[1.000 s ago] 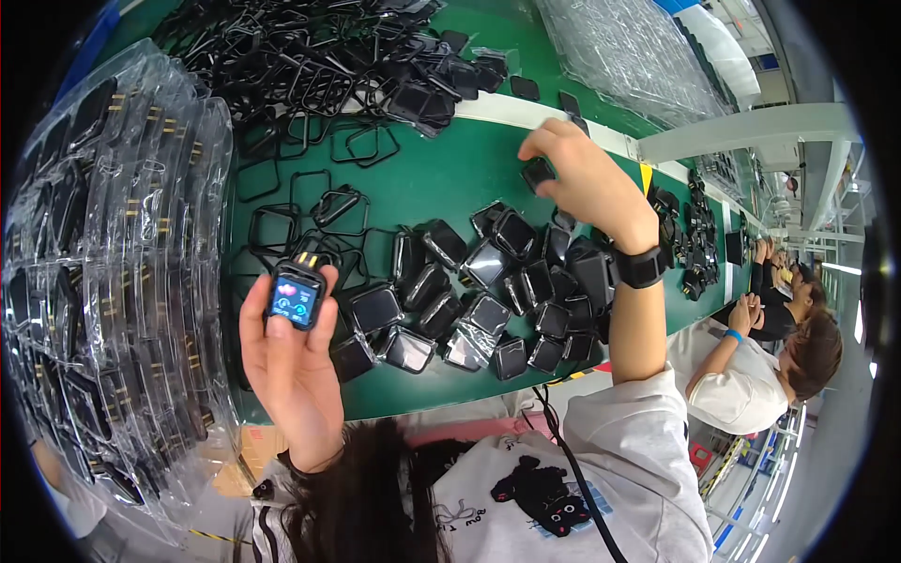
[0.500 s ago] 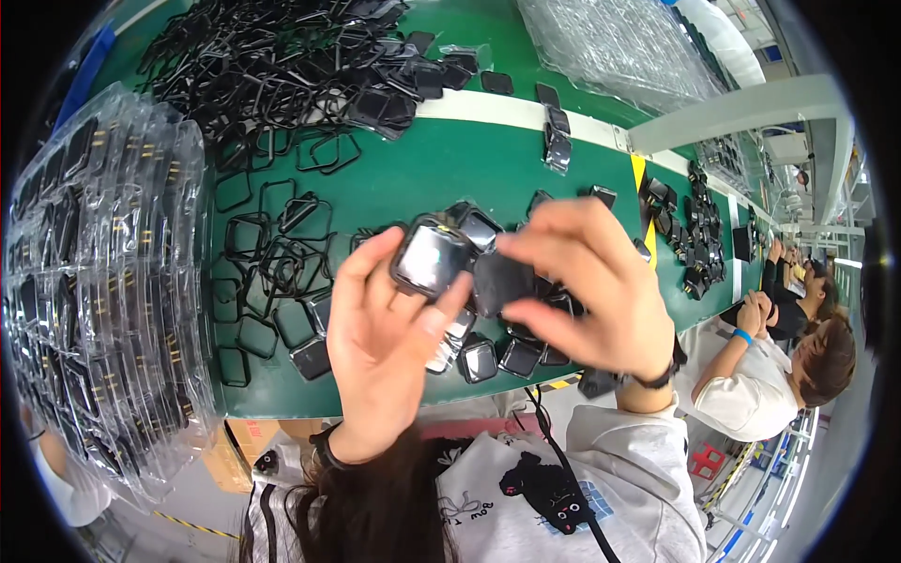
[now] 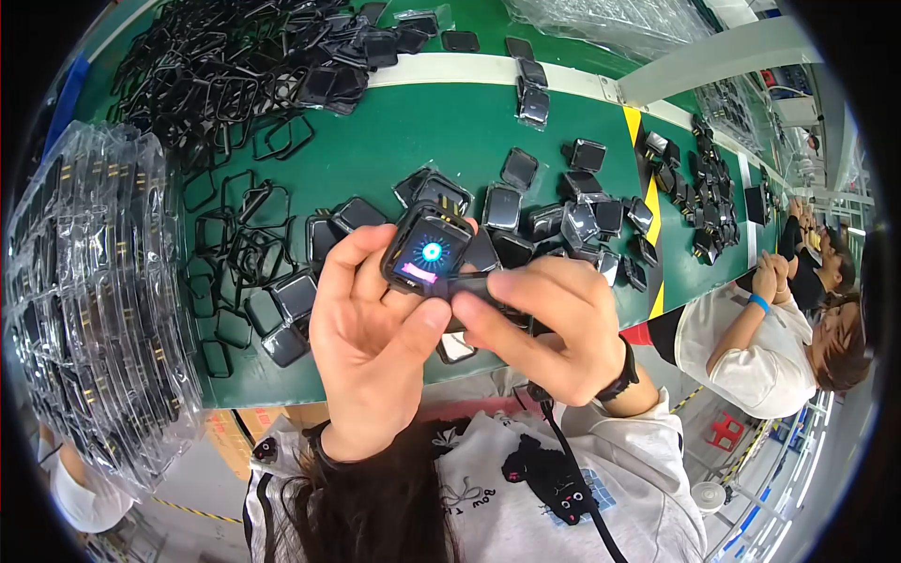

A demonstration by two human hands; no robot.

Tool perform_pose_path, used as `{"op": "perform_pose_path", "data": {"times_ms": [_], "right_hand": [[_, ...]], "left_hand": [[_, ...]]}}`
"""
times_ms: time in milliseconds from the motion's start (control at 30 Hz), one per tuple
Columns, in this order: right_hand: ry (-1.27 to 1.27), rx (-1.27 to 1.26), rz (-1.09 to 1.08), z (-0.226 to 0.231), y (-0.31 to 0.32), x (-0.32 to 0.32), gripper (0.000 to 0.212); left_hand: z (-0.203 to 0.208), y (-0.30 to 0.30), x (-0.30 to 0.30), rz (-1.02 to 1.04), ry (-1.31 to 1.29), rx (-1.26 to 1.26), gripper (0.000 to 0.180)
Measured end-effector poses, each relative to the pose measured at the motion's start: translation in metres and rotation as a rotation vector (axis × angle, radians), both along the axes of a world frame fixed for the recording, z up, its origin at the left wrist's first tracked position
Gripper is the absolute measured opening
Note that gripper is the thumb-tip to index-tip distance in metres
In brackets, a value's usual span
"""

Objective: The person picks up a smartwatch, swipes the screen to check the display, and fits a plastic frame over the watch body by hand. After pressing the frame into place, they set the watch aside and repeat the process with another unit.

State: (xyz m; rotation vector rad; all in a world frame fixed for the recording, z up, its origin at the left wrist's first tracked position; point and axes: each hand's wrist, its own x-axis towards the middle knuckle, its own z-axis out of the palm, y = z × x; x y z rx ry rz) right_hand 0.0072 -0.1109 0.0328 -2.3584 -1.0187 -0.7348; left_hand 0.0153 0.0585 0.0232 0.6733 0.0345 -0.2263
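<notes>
My left hand (image 3: 366, 342), palm up, grips a small square smartwatch body (image 3: 418, 263) between thumb and fingers. Its screen glows with a blue ring and a pinkish patch, and gold contacts show at its upper edge. Pinched in my right hand (image 3: 558, 324) is a thin dark plate (image 3: 474, 284), seen nearly edge-on, close against the watch's lower right corner; whether they touch I cannot tell. Beneath and beyond my hands lie several black watch bodies (image 3: 503, 206), some in clear film.
Clear plastic trays (image 3: 108, 310) of black parts stand stacked at the left. Thin black frames (image 3: 246, 225) lie loose beside them, below a large frame pile (image 3: 206, 70). Past the striped tape (image 3: 654, 216) sit more watch units (image 3: 709, 188). A co-worker (image 3: 751, 338) sits at the right.
The watch's screen has gone from a pale reflection to a lit display. My right hand has come lower and leftward, turning the dark plate from face-on to edge-on beside the watch.
</notes>
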Motion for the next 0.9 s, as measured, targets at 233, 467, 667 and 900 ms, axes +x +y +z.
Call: {"op": "perform_pose_path", "data": {"times_ms": [233,467,667,900], "right_hand": [[0.335,0.483,0.253,0.007,-0.014,-0.012,0.012],[0.351,0.682,-0.120,0.000,-0.007,0.011,0.013],[0.342,0.350,0.310,0.001,-0.021,0.036,0.007],[1.051,0.634,0.098,0.036,-0.027,0.004,0.009]], "left_hand": [[-0.001,0.005,0.004,0.024,-0.095,0.134,0.054],[-0.001,0.003,0.000,-0.021,-0.085,0.116,0.053],[-0.003,-0.003,-0.002,-0.134,0.059,0.052,0.050],[-0.022,-0.008,-0.002,-0.289,-0.081,0.181,0.052]]}}
